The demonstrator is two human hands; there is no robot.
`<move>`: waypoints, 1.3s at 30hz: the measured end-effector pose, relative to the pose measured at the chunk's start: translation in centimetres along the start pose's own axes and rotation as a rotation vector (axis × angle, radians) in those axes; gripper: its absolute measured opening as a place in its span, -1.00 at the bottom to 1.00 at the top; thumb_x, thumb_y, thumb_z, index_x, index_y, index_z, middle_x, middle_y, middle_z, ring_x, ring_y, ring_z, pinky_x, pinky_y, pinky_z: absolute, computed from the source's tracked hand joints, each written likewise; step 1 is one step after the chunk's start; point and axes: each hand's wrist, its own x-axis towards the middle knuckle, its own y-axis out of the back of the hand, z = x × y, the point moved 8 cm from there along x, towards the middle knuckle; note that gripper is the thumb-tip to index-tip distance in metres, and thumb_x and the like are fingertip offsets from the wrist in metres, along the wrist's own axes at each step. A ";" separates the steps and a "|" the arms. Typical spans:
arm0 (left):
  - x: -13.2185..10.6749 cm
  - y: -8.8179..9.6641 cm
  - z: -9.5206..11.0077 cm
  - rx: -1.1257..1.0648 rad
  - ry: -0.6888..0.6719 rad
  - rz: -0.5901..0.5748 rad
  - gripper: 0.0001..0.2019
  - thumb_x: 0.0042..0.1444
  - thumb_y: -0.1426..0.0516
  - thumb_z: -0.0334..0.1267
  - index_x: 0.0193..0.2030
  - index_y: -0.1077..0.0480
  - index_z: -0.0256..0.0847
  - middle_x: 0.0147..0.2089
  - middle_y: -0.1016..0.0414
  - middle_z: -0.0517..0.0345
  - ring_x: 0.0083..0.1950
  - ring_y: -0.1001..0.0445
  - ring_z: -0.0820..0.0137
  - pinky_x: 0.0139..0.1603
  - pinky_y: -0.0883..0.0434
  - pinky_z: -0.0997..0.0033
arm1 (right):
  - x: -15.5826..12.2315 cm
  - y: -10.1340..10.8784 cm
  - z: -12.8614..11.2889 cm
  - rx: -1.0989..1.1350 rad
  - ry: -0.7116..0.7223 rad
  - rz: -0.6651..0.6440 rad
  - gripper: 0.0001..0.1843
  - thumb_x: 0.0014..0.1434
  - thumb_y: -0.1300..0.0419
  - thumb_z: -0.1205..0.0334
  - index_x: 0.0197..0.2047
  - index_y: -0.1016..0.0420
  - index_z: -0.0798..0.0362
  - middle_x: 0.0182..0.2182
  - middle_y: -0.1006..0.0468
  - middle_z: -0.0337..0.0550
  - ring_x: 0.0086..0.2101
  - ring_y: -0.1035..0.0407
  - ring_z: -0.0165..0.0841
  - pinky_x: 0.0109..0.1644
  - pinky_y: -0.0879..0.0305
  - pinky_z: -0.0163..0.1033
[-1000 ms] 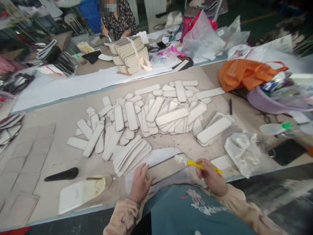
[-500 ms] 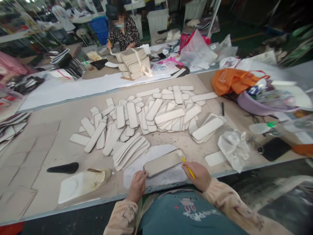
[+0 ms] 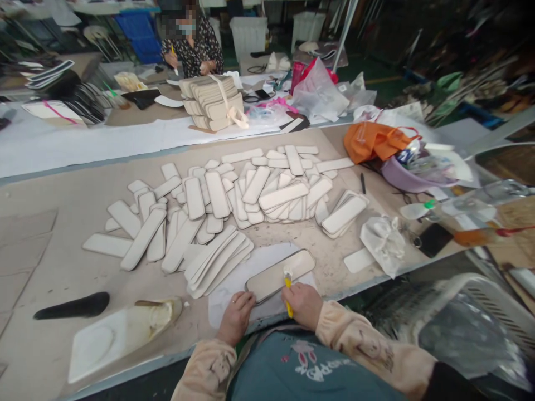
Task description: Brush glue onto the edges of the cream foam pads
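My left hand [image 3: 237, 316] rests with its fingertips pressed on the near left end of a long beige rounded pad [image 3: 279, 275] lying on a white sheet [image 3: 234, 289] at the table's front edge. My right hand [image 3: 304, 304] is closed on a yellow-handled brush [image 3: 288, 288], whose bristles touch the pad's near long edge around its middle. Just left of the pad lies a fanned stack of like pads [image 3: 219, 262].
A big heap of beige pads [image 3: 234, 200] covers the table's middle. A glue dish [image 3: 121, 334] and a black insole [image 3: 73, 306] lie front left. An orange bag [image 3: 374, 140], purple basin [image 3: 412, 175], crumpled plastic [image 3: 382, 245] and bottle [image 3: 418, 210] stand right. A person works beyond a tied bundle [image 3: 213, 102].
My right hand has brought the brush from the pad's far right corner leftward along its near edge. The view has shifted right. My left hand stays on the pad's left end.
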 end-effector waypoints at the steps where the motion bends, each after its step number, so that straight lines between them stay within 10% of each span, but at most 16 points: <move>1: 0.0 0.0 0.0 -0.007 -0.002 0.011 -0.67 0.14 0.05 -0.51 -0.07 -0.43 -0.20 -0.11 -0.46 -0.03 -0.08 -0.38 0.31 -0.07 -0.45 0.24 | 0.3 0.0 -1.0 0.060 0.034 -0.001 -0.77 0.22 0.03 0.29 -0.38 -0.40 0.12 -0.52 -0.42 -0.06 -0.43 -0.30 -0.32 -0.38 -0.16 -0.25; 5: 0.1 0.2 0.0 -0.024 0.021 0.027 -0.72 0.15 0.02 -0.47 -0.10 -0.44 -0.21 -0.14 -0.48 -0.01 -0.09 -0.39 0.33 -0.07 -0.44 0.25 | 1.8 0.3 -2.9 0.450 -0.019 0.026 -0.74 0.26 0.06 0.21 -0.24 -0.42 0.07 -0.43 -0.50 -0.11 -0.38 -0.36 -0.35 -0.26 -0.24 -0.27; 12: 0.4 0.2 0.2 -0.060 0.048 0.013 -0.72 0.18 0.04 -0.43 -0.10 -0.45 -0.20 -0.14 -0.49 -0.01 -0.11 -0.41 0.33 -0.07 -0.44 0.23 | 1.9 -2.3 0.0 1.082 -0.512 0.030 -0.69 0.22 0.02 0.03 -0.31 -0.42 0.04 -0.67 -0.34 -0.34 -0.60 -0.28 -0.45 -0.48 -0.21 -0.37; 20: 0.5 0.1 0.3 -0.029 0.092 0.004 -0.73 0.17 0.03 -0.44 -0.13 -0.46 -0.18 -0.14 -0.50 0.01 -0.12 -0.42 0.34 -0.10 -0.46 0.25 | -2.0 1.4 10.3 0.800 -0.713 0.247 -0.68 0.16 -0.02 -0.03 -0.32 -0.41 0.04 -0.67 -0.34 -0.32 -0.57 -0.29 -0.39 -0.44 -0.21 -0.32; 24: 0.9 0.5 0.7 -0.012 0.073 -0.005 -0.71 0.17 0.04 -0.46 -0.13 -0.46 -0.17 -0.14 -0.49 0.02 -0.11 -0.41 0.34 -0.08 -0.45 0.26 | -2.1 2.5 8.6 0.880 -0.634 0.229 -0.68 0.19 0.00 -0.03 -0.30 -0.41 0.03 -0.65 -0.35 -0.31 -0.57 -0.29 -0.40 -0.44 -0.23 -0.33; 30: 1.0 0.5 1.1 0.031 0.070 -0.034 -0.73 0.15 0.02 -0.47 -0.12 -0.45 -0.22 -0.12 -0.48 0.01 -0.09 -0.38 0.33 -0.06 -0.44 0.27 | 0.3 -1.7 2.7 1.117 -0.501 0.019 -0.70 0.21 0.01 0.04 -0.32 -0.43 0.05 -0.68 -0.34 -0.33 -0.60 -0.28 -0.45 -0.48 -0.20 -0.37; 39: 1.2 0.2 1.5 0.063 0.074 -0.015 -0.74 0.14 0.00 -0.49 -0.12 -0.43 -0.22 -0.11 -0.46 0.02 -0.10 -0.37 0.34 -0.07 -0.44 0.29 | -3.2 3.1 13.3 0.593 -0.546 0.259 -0.69 0.21 0.02 0.06 -0.30 -0.45 0.06 -0.58 -0.47 -0.23 -0.54 -0.37 -0.40 -0.42 -0.24 -0.35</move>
